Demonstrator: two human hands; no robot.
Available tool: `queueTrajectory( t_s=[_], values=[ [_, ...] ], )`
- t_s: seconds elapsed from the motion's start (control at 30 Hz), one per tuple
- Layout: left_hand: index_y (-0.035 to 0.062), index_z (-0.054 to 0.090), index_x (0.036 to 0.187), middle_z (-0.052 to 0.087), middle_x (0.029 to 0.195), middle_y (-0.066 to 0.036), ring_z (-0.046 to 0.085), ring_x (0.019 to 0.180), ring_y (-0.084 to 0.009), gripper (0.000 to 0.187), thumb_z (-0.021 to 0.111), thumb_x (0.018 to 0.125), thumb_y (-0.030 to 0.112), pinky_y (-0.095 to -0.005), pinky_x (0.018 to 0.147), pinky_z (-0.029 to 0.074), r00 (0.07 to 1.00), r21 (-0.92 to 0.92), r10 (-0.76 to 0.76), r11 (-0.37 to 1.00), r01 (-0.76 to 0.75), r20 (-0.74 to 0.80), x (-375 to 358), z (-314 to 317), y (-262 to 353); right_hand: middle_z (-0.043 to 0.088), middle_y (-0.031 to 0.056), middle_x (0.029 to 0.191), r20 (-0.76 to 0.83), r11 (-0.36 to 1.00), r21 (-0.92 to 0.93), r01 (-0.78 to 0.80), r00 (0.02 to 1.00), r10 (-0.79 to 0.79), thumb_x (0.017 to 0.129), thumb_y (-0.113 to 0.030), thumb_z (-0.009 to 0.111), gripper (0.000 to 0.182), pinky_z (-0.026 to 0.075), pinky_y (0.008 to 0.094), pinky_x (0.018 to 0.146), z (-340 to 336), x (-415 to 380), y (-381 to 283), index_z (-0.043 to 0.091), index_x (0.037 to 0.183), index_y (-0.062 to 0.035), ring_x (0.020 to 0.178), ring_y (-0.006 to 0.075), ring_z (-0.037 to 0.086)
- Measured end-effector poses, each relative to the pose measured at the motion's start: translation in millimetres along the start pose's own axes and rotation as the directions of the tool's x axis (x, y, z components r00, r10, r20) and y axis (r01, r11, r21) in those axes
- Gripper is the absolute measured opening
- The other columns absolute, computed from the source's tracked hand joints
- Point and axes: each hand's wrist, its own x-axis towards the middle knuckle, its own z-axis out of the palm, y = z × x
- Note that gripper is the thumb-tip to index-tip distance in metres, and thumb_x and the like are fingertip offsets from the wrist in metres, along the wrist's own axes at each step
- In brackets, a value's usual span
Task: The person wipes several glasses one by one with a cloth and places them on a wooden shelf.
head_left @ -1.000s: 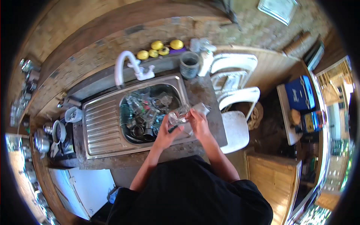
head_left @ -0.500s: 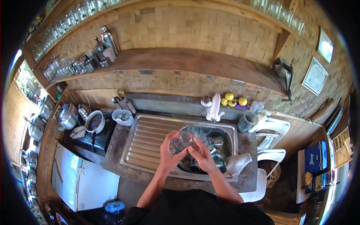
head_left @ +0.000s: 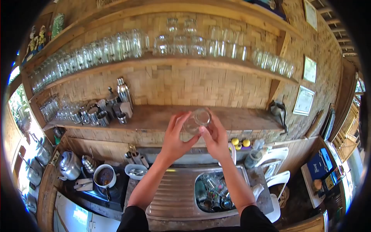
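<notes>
Between my two hands is a clear drinking glass [head_left: 198,120], raised in front of the lower wooden shelf [head_left: 158,115]. Its round rim faces up and toward me. My left hand [head_left: 174,142] has its fingers curved round the left side of the glass. On the other side, my right hand [head_left: 215,142] grips it with thumb in front and fingers behind. Below my forearms lies the metal sink [head_left: 236,170], whose basin holds several glasses and metal cups [head_left: 212,193]. A ribbed drainboard [head_left: 170,189] extends to the left of the basin.
Rows of glasses [head_left: 112,50] line the upper shelf [head_left: 216,63]. Metal cups [head_left: 92,114] and a shaker [head_left: 123,91] stand at the lower shelf's left. A pot [head_left: 105,176] sits on the stove at left. Yellow fruits [head_left: 235,142] and white chairs [head_left: 276,178] are at right.
Both hands have lifted the glass from above the sink up to the height of the lower shelf. My view has tilted upward, bringing the upper shelf of glasses into sight.
</notes>
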Motion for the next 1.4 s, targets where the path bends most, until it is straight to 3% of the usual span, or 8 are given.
queueTrajectory(
  t_s=[0.1, 0.3, 0.4, 0.6, 0.7, 0.8, 0.87, 1.4],
  values=[
    [0.0039, 0.056, 0.136, 0.059, 0.130, -0.018, 0.060, 0.119, -0.0358, 0.072, 0.084, 0.069, 0.005, -0.0415, 0.100, 0.049, 0.991, 0.032, 0.110, 0.994, -0.108, -0.082, 64.8, -20.5, -13.5, 0.058, 0.0189, 0.138, 0.081, 0.918, -0.306, 0.252, 0.968, -0.239, 0.093, -0.012, 0.073, 0.064, 0.042, 0.0353, 0.110, 6.4, 70.2, -12.5, 0.044, 0.148, 0.0033, 0.128, 0.0247, 0.056],
    [0.0045, 0.056, 0.133, 0.060, 0.132, -0.019, 0.061, 0.121, -0.0378, 0.065, 0.083, 0.075, 0.012, -0.0423, 0.100, 0.051, 0.959, 0.195, 0.227, 0.962, -0.193, -0.172, 184.0, -60.5, -20.3, 0.056, 0.0221, 0.140, 0.179, 0.718, -0.412, 0.561, 0.822, -0.540, 0.088, -0.014, 0.076, 0.059, 0.045, 0.0369, 0.105, 33.6, 197.4, -56.9, 0.053, 0.141, -0.0004, 0.124, 0.0343, 0.059],
    [0.0053, 0.057, 0.133, 0.064, 0.128, -0.020, 0.063, 0.118, -0.0384, 0.062, 0.084, 0.078, 0.017, -0.0426, 0.098, 0.052, 0.937, 0.252, 0.281, 0.941, -0.226, -0.210, 231.8, -73.5, -29.8, 0.055, 0.0227, 0.141, 0.236, 0.574, -0.515, 0.636, 0.750, -0.618, 0.086, -0.013, 0.077, 0.055, 0.048, 0.0378, 0.100, 40.5, 247.9, -83.3, 0.056, 0.136, 0.0010, 0.126, 0.0336, 0.058],
    [0.0069, 0.057, 0.134, 0.071, 0.118, -0.017, 0.068, 0.111, -0.0386, 0.070, 0.084, 0.079, 0.040, -0.0443, 0.092, 0.055, 0.989, 0.444, 0.086, 0.896, -0.025, -0.117, 313.8, -91.8, -63.1, 0.072, 0.0245, 0.106, 0.117, 0.771, -0.491, 0.405, 0.908, -0.402, 0.087, -0.024, 0.078, 0.062, 0.055, 0.0375, 0.084, 54.3, 353.5, -77.7, 0.056, 0.135, 0.0081, 0.099, 0.0300, 0.072],
    [0.0074, 0.056, 0.133, 0.071, 0.119, -0.017, 0.067, 0.115, -0.0359, 0.070, 0.082, 0.080, 0.046, -0.0449, 0.095, 0.054, 0.995, 0.573, -0.061, 0.814, 0.094, -0.077, 332.5, -91.3, -72.8, 0.074, 0.0245, 0.093, 0.099, 0.752, -0.602, 0.269, 0.959, -0.265, 0.087, -0.030, 0.079, 0.064, 0.056, 0.0374, 0.079, 55.9, 369.8, -78.2, 0.058, 0.131, 0.0113, 0.086, 0.0300, 0.074],
    [0.0063, 0.053, 0.132, 0.072, 0.115, -0.019, 0.067, 0.113, -0.0360, 0.072, 0.078, 0.082, 0.051, -0.0467, 0.095, 0.053, 0.984, 0.700, -0.168, 0.697, 0.156, -0.052, 340.0, -81.7, -80.5, 0.074, 0.0252, 0.097, 0.117, 0.691, -0.664, 0.286, 0.952, -0.281, 0.087, -0.030, 0.078, 0.058, 0.055, 0.0371, 0.080, 49.7, 395.9, -56.5, 0.063, 0.125, 0.0108, 0.089, 0.0284, 0.074],
    [0.0050, 0.050, 0.132, 0.072, 0.111, -0.020, 0.067, 0.112, -0.0363, 0.073, 0.077, 0.083, 0.051, -0.0471, 0.096, 0.051, 0.988, 0.762, -0.141, 0.633, 0.138, -0.062, 340.7, -79.5, -84.0, 0.074, 0.0250, 0.097, 0.166, 0.796, -0.537, 0.279, 0.960, -0.224, 0.087, -0.031, 0.078, 0.055, 0.055, 0.0376, 0.080, 34.4, 441.3, -15.1, 0.065, 0.122, 0.0099, 0.089, 0.0283, 0.073],
    [0.0022, 0.050, 0.134, 0.071, 0.109, -0.025, 0.067, 0.110, -0.0396, 0.071, 0.070, 0.088, 0.052, -0.0508, 0.109, 0.038, 0.988, 0.730, -0.151, 0.671, 0.127, -0.033, 344.4, -63.7, -126.0, 0.071, 0.0273, 0.115, 0.135, 0.704, -0.675, 0.221, 0.975, -0.176, 0.092, -0.035, 0.071, 0.061, 0.052, 0.0394, 0.097, 34.1, 450.6, 1.7, 0.059, 0.133, 0.0086, 0.110, 0.0349, 0.069]
  ],
)
